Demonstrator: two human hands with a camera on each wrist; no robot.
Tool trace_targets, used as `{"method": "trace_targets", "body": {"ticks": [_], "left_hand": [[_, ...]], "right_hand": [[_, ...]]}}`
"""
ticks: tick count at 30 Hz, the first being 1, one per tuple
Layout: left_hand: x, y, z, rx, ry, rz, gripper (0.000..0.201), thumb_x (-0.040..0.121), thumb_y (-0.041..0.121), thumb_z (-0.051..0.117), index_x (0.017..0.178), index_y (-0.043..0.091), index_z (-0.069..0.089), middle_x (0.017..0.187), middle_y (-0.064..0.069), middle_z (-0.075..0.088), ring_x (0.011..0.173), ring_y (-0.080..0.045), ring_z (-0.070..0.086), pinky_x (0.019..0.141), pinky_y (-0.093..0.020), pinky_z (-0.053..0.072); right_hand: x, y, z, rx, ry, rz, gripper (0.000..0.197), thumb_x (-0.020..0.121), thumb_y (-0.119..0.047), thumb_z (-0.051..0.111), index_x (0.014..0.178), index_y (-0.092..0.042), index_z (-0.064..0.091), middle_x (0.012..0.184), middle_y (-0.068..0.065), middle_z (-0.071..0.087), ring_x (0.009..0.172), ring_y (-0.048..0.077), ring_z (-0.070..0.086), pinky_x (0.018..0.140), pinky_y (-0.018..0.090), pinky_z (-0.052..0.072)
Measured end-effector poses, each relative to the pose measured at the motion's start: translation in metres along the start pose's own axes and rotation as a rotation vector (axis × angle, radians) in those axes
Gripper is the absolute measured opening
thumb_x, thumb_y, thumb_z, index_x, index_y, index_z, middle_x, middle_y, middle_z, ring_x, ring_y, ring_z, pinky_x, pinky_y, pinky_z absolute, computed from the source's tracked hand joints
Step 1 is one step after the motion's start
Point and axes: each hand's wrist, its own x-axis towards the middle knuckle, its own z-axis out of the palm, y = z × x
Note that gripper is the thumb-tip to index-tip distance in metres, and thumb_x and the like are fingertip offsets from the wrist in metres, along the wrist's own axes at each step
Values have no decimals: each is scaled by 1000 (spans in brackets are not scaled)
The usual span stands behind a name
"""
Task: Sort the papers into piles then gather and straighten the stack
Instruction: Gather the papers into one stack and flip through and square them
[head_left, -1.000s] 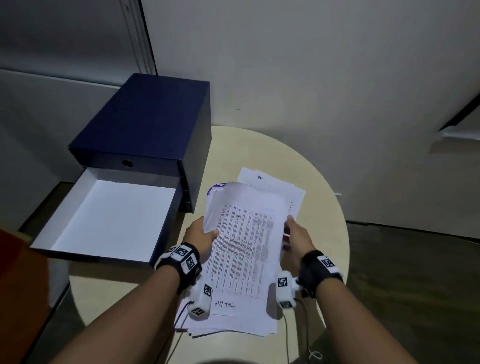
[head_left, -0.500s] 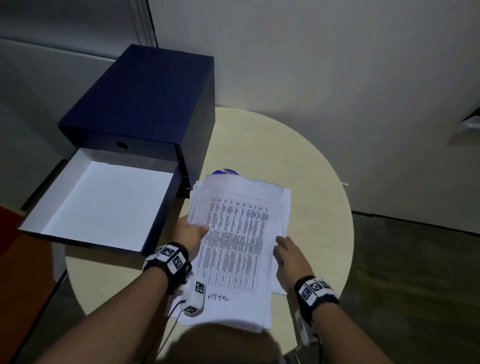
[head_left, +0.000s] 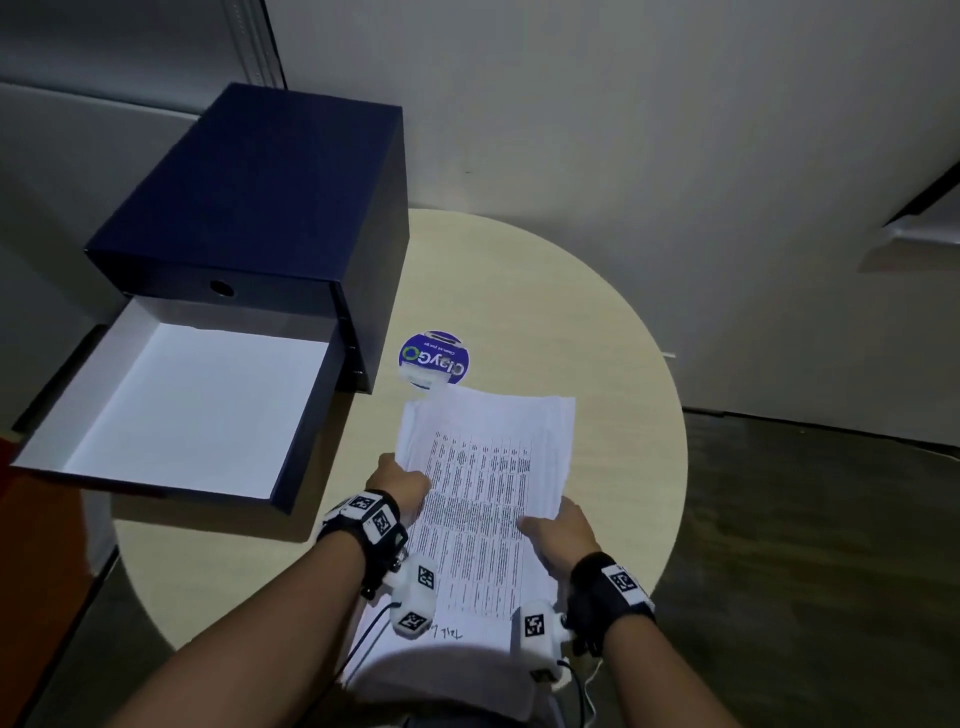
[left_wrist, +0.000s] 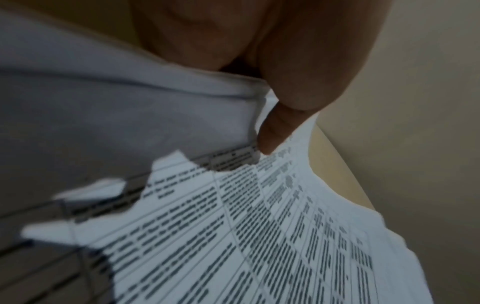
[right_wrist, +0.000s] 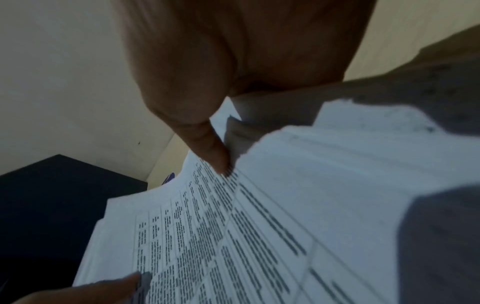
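A stack of white printed papers (head_left: 483, 499) is held over the near part of a round beige table (head_left: 519, 291); its top sheet carries a table of text. My left hand (head_left: 402, 483) grips the stack's left edge, thumb on top. My right hand (head_left: 558, 530) grips the right edge, thumb on the top sheet. In the left wrist view the left thumb (left_wrist: 275, 131) presses on the papers (left_wrist: 259, 226). In the right wrist view the right thumb (right_wrist: 210, 152) lies on the papers (right_wrist: 259, 226), with the fingers hidden beneath. The far sheet edges are slightly fanned.
A dark blue drawer box (head_left: 270, 208) stands at the table's left, its white-lined drawer (head_left: 182, 410) pulled out toward me. A round blue sticker (head_left: 434, 358) lies on the table just beyond the papers. A wall (head_left: 623, 130) runs behind the table; dark floor (head_left: 821, 545) lies right.
The curled top sheet has been laid flat on the stack. Both hands have taken the stack by its side edges and drawn it nearer to me, uncovering the blue sticker.
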Motion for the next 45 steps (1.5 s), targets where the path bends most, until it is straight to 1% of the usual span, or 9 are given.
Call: {"method": "trace_targets", "body": {"ticks": [2, 5, 8, 11, 16, 20, 24, 36, 45], "left_hand": [[-1, -4, -5, -39, -58, 6, 37, 89, 9, 60, 125, 3, 51, 105, -11, 58, 79, -23, 56, 57, -25, 40], [-8, -3, -20, -218, -140, 49, 43, 88, 7, 63, 129, 3, 53, 124, -10, 62, 103, -27, 61, 88, -32, 48], [-39, 17, -43, -534, -196, 236, 35, 92, 1, 60, 126, 7, 59, 120, -15, 69, 104, -30, 68, 89, -39, 53], [-75, 41, -67, -703, -240, 451, 29, 88, -3, 61, 116, 6, 63, 106, -10, 75, 95, -24, 73, 70, -30, 59], [-83, 39, -90, -581, -223, 647, 78, 51, 25, 91, 119, 3, 60, 109, -8, 70, 102, -12, 67, 83, -31, 55], [-74, 36, -90, -574, -250, 634, 107, 46, 33, 96, 137, 4, 48, 123, -14, 66, 118, -28, 61, 90, -37, 56], [-74, 42, -93, -547, -250, 650, 73, 51, 19, 89, 119, 10, 62, 110, -11, 72, 110, -33, 64, 93, -53, 52], [-80, 43, -95, -548, -180, 811, 61, 58, 4, 79, 116, 14, 60, 100, 0, 74, 96, -16, 69, 77, -32, 57], [-82, 52, -95, -587, -229, 901, 59, 59, -7, 71, 116, 4, 62, 98, -3, 75, 92, -16, 70, 71, -25, 56]], "right_hand": [[-14, -4, -3, 26, -46, -40, 56, 81, -25, 72, 134, -17, 55, 108, -4, 74, 81, 19, 66, 86, 43, 57], [-44, -27, -12, 145, -79, -179, 36, 94, -13, 63, 128, -24, 58, 77, -12, 74, 45, 9, 47, 55, 24, 47], [-68, -63, -22, 290, -67, -359, 38, 97, 1, 55, 129, -20, 60, 111, -3, 76, 95, 11, 72, 92, 36, 55], [-90, -100, -34, 398, -47, -479, 33, 95, 13, 50, 118, -8, 61, 95, -6, 78, 90, 7, 73, 83, 30, 60], [-82, -96, -41, 414, 95, -440, 14, 100, -13, 54, 113, -16, 57, 81, -12, 77, 103, 9, 65, 98, 42, 50], [-91, -102, -30, 190, 27, -544, 54, 75, -10, 81, 125, -3, 61, 96, -10, 78, 95, 5, 71, 96, 38, 55], [-93, -111, -30, 207, 47, -645, 64, 70, -14, 82, 129, -7, 57, 115, 4, 73, 109, 16, 67, 97, 43, 53], [-96, -112, -20, 300, 122, -716, 97, 58, -27, 78, 143, -5, 36, 119, 8, 66, 113, 24, 64, 87, 28, 57], [-105, -131, -17, 325, 71, -853, 70, 66, 5, 52, 134, -2, 39, 105, -3, 71, 98, 5, 67, 78, 19, 53]]}}
